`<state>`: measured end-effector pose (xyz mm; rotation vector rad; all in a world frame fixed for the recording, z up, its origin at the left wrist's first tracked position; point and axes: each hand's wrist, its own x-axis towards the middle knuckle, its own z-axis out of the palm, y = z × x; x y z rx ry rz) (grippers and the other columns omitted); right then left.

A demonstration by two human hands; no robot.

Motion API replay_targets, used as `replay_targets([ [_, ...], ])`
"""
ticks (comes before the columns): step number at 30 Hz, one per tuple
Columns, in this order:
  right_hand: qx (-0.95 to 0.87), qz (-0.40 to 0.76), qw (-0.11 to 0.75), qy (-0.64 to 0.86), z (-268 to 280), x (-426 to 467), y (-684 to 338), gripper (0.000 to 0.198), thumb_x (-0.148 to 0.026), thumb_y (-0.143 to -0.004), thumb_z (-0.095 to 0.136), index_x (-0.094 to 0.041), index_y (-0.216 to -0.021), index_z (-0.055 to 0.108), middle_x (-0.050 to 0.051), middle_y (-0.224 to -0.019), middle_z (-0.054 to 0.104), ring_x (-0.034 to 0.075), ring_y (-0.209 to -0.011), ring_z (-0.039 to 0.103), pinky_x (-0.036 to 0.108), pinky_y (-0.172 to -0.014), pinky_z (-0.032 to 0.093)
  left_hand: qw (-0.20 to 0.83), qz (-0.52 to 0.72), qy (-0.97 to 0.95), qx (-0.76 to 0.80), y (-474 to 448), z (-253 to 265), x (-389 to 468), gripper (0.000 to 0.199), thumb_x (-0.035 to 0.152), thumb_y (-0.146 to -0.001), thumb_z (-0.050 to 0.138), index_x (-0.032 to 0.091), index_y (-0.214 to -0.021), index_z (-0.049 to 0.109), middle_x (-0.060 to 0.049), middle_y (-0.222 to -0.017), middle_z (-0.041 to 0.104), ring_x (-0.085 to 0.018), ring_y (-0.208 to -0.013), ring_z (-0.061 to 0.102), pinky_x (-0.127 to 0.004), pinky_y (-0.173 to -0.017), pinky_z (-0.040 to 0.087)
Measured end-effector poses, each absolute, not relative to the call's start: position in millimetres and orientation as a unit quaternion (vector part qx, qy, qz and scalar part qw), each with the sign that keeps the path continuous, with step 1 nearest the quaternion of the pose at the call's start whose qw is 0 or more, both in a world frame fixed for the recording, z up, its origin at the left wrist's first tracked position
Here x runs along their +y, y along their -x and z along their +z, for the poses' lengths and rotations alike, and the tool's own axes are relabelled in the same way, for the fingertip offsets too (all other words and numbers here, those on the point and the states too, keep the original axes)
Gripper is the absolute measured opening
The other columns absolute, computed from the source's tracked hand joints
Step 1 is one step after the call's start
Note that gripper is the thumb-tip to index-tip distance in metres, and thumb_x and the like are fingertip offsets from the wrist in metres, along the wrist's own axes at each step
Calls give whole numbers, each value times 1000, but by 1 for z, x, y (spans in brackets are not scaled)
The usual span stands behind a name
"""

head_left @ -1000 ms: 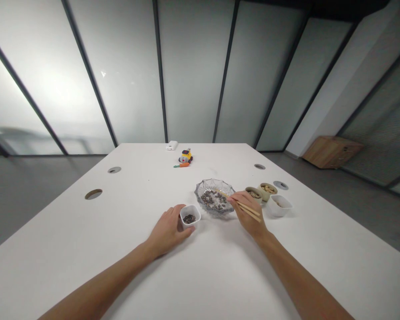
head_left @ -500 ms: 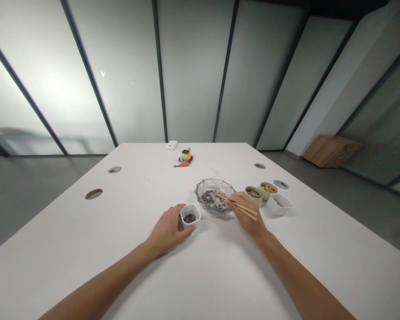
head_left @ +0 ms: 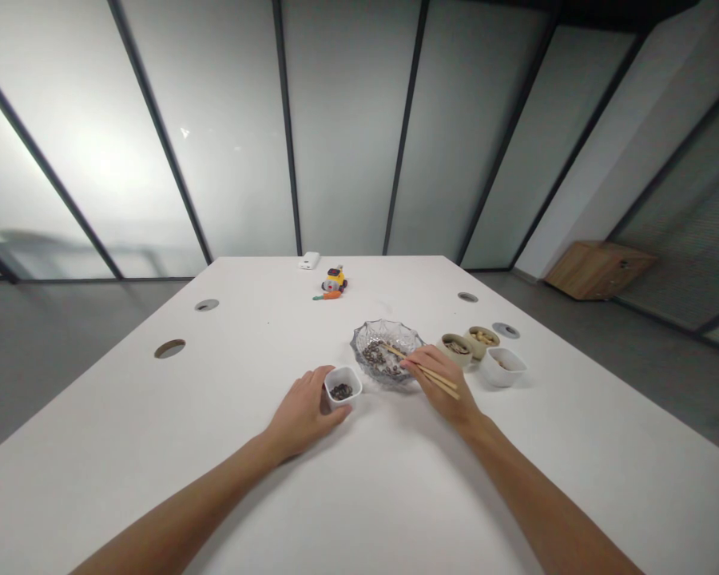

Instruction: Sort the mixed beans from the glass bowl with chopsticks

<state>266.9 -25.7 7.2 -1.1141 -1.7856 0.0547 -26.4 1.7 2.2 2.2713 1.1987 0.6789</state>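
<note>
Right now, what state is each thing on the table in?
Small cup: upright, dark pieces inside
Left hand: around small cup
Glass bowl: upright, holding dark pieces
Chopsticks: tips inside bowl
Right hand: gripping chopsticks
Near round cup: upright, holding pieces
Far round cup: upright, holding pieces
Right white container: upright, contents unclear
Toy vehicle: upright
Orange item: lying flat
White box: lying flat

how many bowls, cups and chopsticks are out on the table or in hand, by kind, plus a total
Glass bowl: 1
White squarish cups: 2
Round beige-green cups: 2
Chopsticks: 2
Total: 7
</note>
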Motion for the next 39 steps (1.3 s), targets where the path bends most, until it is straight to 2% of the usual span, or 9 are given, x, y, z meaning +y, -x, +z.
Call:
replay_targets([
  [12, -705, -94, 495, 499, 17, -30, -283, 22, -35, -103, 58, -23, -88, 68, 4, -83, 69, 19, -76, 64, 34, -72, 51, 242, 241, -831, 438, 28, 1, 2, 47, 42, -86, 71, 24, -127, 57, -8, -118, 68, -30, -106, 63, -45, -94, 49],
  [25, -734, -65, 477, 480, 11, -28, -287, 15, -25, -102, 60, -25, -92, 71, 3, -87, 73, 19, -82, 67, 35, -79, 53, 237, 238, -833, 440, 28, 1, 2, 47, 42, -86, 70, 24, -127, 56, -8, -116, 68, -30, -105, 63, -43, -92, 49],
  [32, -723, -102, 468, 499, 23, -33, -290, 23, -33, -104, 56, -24, -87, 70, 4, -82, 71, 20, -77, 66, 34, -73, 51, 241, 237, -829, 445, 27, 6, 1, 47, 44, -85, 70, 24, -126, 57, -8, -115, 69, -30, -105, 63, -44, -92, 49],
  [39, -731, -52, 449, 511, 25, -35, -292, 23, -34, -104, 55, -23, -90, 70, 4, -85, 70, 19, -78, 64, 34, -72, 50, 238, 236, -830, 446, 26, 6, 1, 48, 45, -85, 70, 23, -127, 57, -8, -115, 69, -30, -105, 64, -44, -92, 50],
])
